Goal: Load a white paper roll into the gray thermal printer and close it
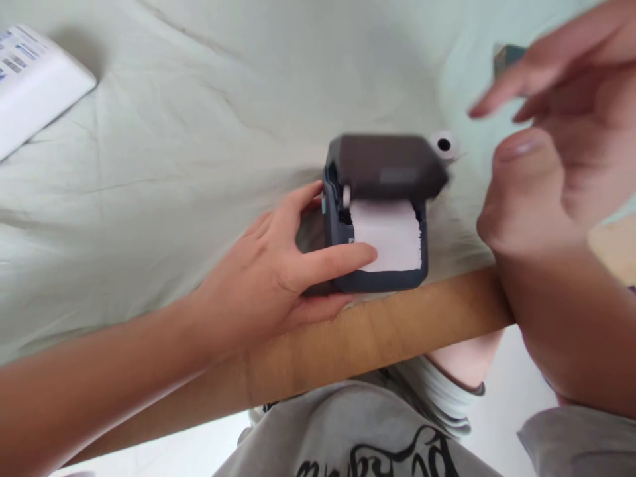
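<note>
A small dark grey label printer sits at the near edge of a table, its lid tipped up and blurred. White paper shows inside it. My left hand grips the printer's left side, thumb lying across the front corner. My right hand hovers above and to the right of the printer, fingers apart and holding nothing.
A pale green cloth covers the table, with a wooden edge showing in front. A small white paper roll lies behind the printer. A white box sits far left. A dark object peeks from behind my right fingers.
</note>
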The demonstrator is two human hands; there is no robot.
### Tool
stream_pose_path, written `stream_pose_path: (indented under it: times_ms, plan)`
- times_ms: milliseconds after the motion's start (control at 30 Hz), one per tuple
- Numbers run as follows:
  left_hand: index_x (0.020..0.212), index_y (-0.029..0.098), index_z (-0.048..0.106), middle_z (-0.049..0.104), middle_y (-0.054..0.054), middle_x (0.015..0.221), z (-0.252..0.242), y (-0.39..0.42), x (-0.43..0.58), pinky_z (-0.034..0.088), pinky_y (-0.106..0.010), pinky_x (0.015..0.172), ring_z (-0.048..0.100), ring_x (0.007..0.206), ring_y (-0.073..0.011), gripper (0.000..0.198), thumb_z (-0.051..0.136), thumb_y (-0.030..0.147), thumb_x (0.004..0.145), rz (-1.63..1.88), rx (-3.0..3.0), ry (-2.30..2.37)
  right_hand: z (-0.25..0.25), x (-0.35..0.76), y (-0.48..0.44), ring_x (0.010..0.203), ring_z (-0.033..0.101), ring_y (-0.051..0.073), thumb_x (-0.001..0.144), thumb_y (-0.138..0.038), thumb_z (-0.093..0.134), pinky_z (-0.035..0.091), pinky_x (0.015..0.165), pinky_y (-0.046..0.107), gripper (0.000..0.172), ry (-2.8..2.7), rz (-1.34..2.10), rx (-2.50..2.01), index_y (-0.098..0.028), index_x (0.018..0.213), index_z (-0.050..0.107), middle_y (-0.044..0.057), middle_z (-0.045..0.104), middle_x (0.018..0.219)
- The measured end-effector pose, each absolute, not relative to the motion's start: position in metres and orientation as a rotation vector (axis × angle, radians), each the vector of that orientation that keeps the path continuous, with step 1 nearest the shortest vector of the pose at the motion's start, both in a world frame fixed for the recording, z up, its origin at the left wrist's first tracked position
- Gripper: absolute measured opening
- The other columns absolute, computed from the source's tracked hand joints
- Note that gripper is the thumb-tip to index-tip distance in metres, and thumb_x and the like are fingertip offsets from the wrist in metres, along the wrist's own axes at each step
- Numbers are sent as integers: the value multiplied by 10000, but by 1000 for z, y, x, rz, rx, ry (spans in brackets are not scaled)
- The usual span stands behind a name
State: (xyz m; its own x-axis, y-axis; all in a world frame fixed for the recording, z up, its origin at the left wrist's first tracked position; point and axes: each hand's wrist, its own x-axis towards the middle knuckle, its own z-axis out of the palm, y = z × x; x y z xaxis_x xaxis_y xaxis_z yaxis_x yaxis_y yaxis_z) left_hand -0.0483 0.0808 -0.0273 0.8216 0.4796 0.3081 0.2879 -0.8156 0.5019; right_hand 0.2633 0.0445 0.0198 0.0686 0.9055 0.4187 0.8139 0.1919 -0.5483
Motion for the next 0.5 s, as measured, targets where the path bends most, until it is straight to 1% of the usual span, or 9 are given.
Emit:
stream_pose_path:
  times_ms: [33, 67, 100, 133, 167, 233, 300, 367, 500]
  plan:
    - [1677, 470, 670, 449, -112, 1920, -27, 81, -49, 686, -682, 1262, 656, 1647, -470, 516, 764, 488, 1170, 592, 2557, 559, 22, 262, 39, 1092, 790, 244, 1175, -732, 496, 660, 959, 444, 474, -1753, 102, -1608, -354, 1318, 744, 78, 770, 1304]
    - [1680, 468, 666, 446, -109, 1924, -27, 82, -50, 685, -679, 1261, 653, 1651, -464, 518, 768, 482, 1172, 594, 2548, 551, 23, 260, 34, 825, 697, 184, 1194, -604, 554, 571, 782, 385, 362, -1784, 42, -1560, -306, 1123, 747, 54, 744, 994]
    - [1677, 464, 666, 448, -104, 1927, -28, 82, -50, 684, -677, 1263, 651, 1655, -459, 518, 775, 479, 1171, 603, 2539, 546, 25, 257, 32, 645, 531, 134, 1187, -472, 607, 453, 670, 354, 326, -1834, 9, -1503, -265, 949, 687, 12, 632, 763]
    - [1677, 461, 665, 454, -104, 1927, -28, 82, -50, 685, -679, 1263, 649, 1661, -458, 523, 784, 476, 1168, 617, 2535, 542, 27, 255, 32, 564, 392, 100, 1162, -367, 653, 362, 613, 338, 350, -1920, 42, -1459, -238, 840, 607, -23, 527, 643]
    - [1688, 455, 652, 462, -113, 1924, -28, 82, -50, 684, -685, 1266, 643, 1671, -462, 547, 796, 477, 1161, 629, 2537, 543, 29, 253, 33, 527, 299, 78, 1129, -301, 693, 304, 578, 328, 405, -1999, 102, -1426, -217, 767, 533, -45, 449, 579]
    - [1760, 425, 576, 484, -156, 1907, -28, 81, -50, 687, -688, 1271, 635, 1685, -475, 666, 815, 493, 1142, 640, 2547, 562, 32, 250, 38, 488, 229, 53, 1095, -277, 740, 269, 531, 294, 520, -2054, 251, -1408, -194, 674, 446, -59, 348, 517]
    - [1846, 378, 457, 505, -199, 1882, -28, 79, -48, 689, -677, 1282, 639, 1685, -469, 800, 799, 529, 1139, 623, 2555, 604, 34, 248, 43, 475, 227, 44, 1095, -329, 770, 258, 505, 268, 594, -2009, 423, -1473, -188, 627, 433, -58, 289, 495]
    - [1884, 355, 382, 515, -211, 1873, -27, 77, -47, 688, -674, 1293, 655, 1667, -455, 851, 760, 555, 1148, 593, 2557, 637, 34, 247, 45, 489, 236, 44, 1100, -389, 783, 237, 489, 256, 650, -1927, 538, -1558, -183, 603, 420, -47, 282, 507]
    - [1864, 348, 426, 534, -212, 1865, -25, 76, -45, 699, -696, 1267, 678, 1640, -472, 852, 796, 513, 1115, 601, 2543, 647, 31, 250, 43, 496, 238, 36, 1129, -512, 758, 214, 481, 252, 761, -1914, 546, -1635, -171, 569, 370, -34, 268, 514]
